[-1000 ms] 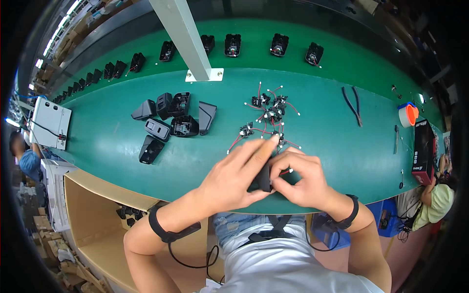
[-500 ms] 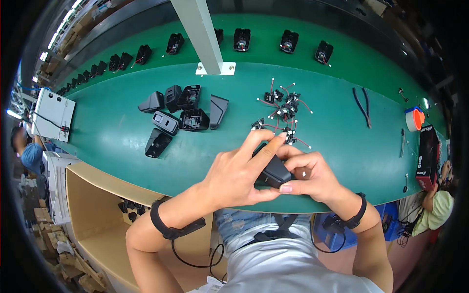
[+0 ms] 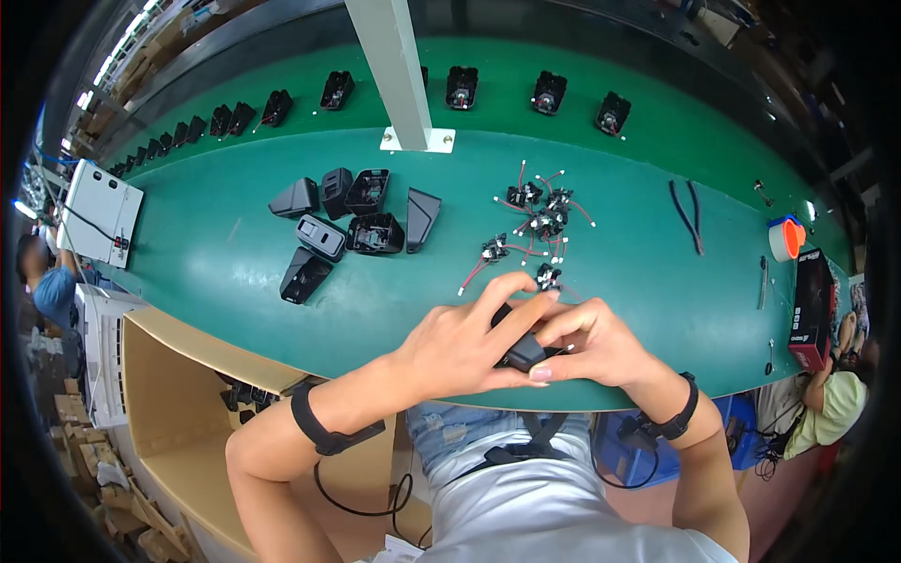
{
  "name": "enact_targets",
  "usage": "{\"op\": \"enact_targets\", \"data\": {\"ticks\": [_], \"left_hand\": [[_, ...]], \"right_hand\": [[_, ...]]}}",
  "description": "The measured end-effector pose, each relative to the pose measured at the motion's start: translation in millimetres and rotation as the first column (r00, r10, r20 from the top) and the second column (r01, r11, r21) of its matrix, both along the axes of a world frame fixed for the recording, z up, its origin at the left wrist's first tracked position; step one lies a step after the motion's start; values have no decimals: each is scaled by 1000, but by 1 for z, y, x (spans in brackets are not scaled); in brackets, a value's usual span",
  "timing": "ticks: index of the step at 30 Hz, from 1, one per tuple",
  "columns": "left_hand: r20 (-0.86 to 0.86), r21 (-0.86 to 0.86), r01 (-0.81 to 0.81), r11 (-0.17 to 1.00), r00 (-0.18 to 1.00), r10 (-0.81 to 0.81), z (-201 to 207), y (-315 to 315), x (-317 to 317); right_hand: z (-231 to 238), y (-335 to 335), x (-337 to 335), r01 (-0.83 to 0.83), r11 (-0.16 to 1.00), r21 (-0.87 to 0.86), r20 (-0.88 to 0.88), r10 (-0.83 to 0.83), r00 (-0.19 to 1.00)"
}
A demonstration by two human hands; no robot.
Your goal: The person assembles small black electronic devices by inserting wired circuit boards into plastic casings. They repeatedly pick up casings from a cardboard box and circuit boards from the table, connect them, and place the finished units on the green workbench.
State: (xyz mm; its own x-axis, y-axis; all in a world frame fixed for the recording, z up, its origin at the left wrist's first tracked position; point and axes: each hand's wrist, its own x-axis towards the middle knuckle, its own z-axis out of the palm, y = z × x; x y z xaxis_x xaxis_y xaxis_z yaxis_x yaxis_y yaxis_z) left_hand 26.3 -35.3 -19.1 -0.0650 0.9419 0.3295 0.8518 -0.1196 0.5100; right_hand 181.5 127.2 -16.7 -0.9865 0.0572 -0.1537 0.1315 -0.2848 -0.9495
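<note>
A black plastic housing [image 3: 526, 351] is held near the front edge of the green bench. My left hand [image 3: 460, 342] is closed round its left side, with fingers over the top. My right hand [image 3: 596, 347] pinches at its right end, where a small white connector tip [image 3: 570, 348] shows by the fingers. What lies inside the housing is hidden. Just beyond the hands sits a small black part with wires [image 3: 548, 278]. Several more black wired parts [image 3: 547, 221] with red leads and white plugs lie farther off.
Several black housings [image 3: 374, 234] are grouped on the left. Pliers [image 3: 693, 218] lie right, near an orange-and-white roll [image 3: 790, 238] and a black box [image 3: 810, 310]. A metal post [image 3: 399, 84] rises from the bench. Beyond, housings [image 3: 462, 87] line a green strip. A cardboard box [image 3: 197, 413] stands lower left.
Both hands and the housing have shifted slightly; the housing looks more tilted and more covered by the fingers. My right fingers have curled closer over its end.
</note>
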Motion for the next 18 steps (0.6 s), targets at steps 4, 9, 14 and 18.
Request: {"op": "enact_targets", "data": {"ticks": [4, 9, 14, 18], "left_hand": [[-20, 46, 7, 999, 1000, -6, 12, 1, -6], [-279, 175, -172, 969, 936, 216, 22, 0, -44], [-401, 57, -427, 903, 818, 412, 24, -1, -77], [-395, -159, -485, 860, 830, 394, -2, -5, -90]], "right_hand": [[-7, -8, 0, 46, 999, 8, -85, -46, 995], [41, 35, -11, 364, 529, 767, -419, -17, 908], [26, 201, -22, 355, -107, 929, -370, -331, 868], [-2, 281, -12, 50, -144, 988, -118, -507, 854]]}}
